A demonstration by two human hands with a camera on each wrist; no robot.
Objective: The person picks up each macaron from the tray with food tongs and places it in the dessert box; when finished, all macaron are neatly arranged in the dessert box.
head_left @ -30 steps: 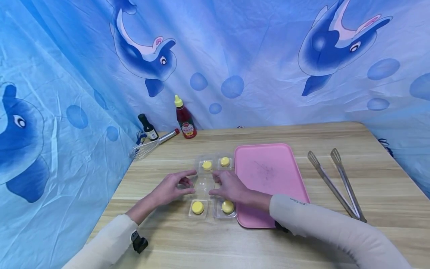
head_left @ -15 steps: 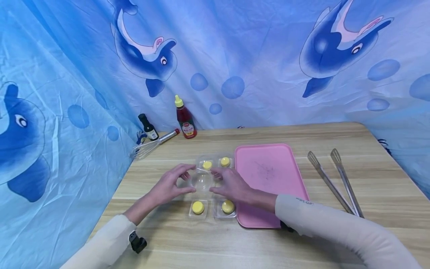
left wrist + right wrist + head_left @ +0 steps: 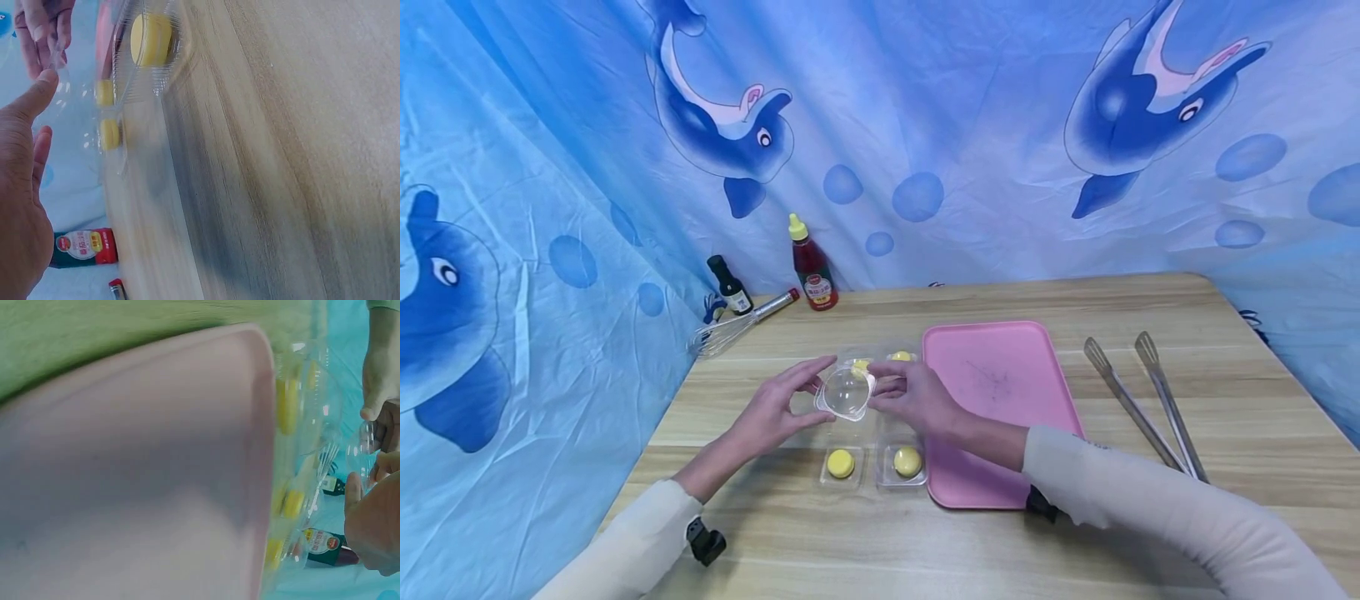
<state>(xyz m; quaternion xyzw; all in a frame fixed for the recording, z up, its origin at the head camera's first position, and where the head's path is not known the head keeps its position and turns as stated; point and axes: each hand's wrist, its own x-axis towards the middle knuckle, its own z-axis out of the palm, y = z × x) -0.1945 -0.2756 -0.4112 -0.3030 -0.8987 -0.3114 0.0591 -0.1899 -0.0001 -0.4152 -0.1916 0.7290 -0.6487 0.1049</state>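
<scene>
A clear plastic domed lid [image 3: 847, 393] is held up and tilted between both hands, above the table. My left hand [image 3: 781, 402] pinches its left edge between thumb and fingers. At the opposite edge, the fingers and thumb of my right hand [image 3: 919, 403] grip the rim. Below and around the lid sit clear plastic boxes with yellow macarons: a near-left macaron [image 3: 841, 463], a near-right macaron [image 3: 907, 462], a far-left macaron [image 3: 861, 365] and a far-right macaron [image 3: 901, 356], partly hidden. In the left wrist view, the left thumb [image 3: 41, 90] touches the lid's edge.
A pink tray [image 3: 1022, 383] lies right of the boxes, under the right forearm. Metal tongs [image 3: 1150, 408] lie spread further right. At the back left are a whisk [image 3: 741, 323], a small dark bottle [image 3: 730, 285] and a red sauce bottle [image 3: 814, 271]. A printed curtain hangs behind.
The domed lid has risen from among the boxes and tilted, carried by both hands. My right fingers have drawn closer together on its rim. The boxes stay where they were.
</scene>
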